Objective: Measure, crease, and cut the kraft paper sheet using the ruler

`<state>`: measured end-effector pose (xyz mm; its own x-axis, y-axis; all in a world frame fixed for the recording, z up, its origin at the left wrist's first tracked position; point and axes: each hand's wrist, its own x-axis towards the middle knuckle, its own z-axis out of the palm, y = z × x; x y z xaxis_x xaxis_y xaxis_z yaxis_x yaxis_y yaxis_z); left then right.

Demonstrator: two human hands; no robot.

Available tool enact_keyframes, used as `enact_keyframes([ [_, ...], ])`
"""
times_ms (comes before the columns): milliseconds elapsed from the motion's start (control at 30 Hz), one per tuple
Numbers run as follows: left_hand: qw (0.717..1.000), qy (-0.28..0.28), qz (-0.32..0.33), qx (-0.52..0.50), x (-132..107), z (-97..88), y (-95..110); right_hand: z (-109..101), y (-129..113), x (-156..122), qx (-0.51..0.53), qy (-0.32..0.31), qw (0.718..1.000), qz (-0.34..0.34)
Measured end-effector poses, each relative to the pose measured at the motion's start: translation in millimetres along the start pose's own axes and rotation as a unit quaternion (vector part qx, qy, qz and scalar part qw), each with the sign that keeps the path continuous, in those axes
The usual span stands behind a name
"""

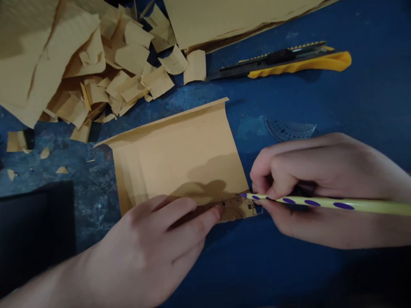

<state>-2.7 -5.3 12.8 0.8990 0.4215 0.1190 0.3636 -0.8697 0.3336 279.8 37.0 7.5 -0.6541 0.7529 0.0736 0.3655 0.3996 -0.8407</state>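
Nearest my view, the left hand (150, 248) lies low in the frame, fingers stretched nearly flat and pressing a clear ruler (236, 209) onto the lower right corner of a tan cardboard piece (183, 158) at centre. I see the right hand (321, 188) at right, fingers pinched closed around a yellow pencil (321, 202) with purple dots. Its long axis runs almost level across the frame, tip pointing left at the ruler's edge, back end leaving the right edge. Printed marks on the ruler are too blurred for me to read. On the blue table (353, 107), a clear protractor (289, 128) sits just above the right hand; a yellow utility knife (289, 62) lies upper right, blade end leftward; cardboard scraps (128, 64) pile upper left
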Motion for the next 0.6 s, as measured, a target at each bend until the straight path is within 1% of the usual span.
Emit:
enact_keyframes([
  [200, 1.000, 0.004, -0.001, 0.004, 0.5, -0.5, 1.0, -0.2, 0.7, -0.5, 0.001, 0.005, 1.000, 0.002],
  [433, 1.000, 0.002, 0.002, 0.002, 0.4, -1.4, 0.4, -7.5, 0.0, -1.1, 0.003, 0.000, 1.000, 0.012],
  [600, 1.000, 0.006, 0.001, 0.008, 1.6, -1.6, -0.1, -7.4, 1.5, -1.4, 0.002, -0.001, 1.000, 0.000],
])
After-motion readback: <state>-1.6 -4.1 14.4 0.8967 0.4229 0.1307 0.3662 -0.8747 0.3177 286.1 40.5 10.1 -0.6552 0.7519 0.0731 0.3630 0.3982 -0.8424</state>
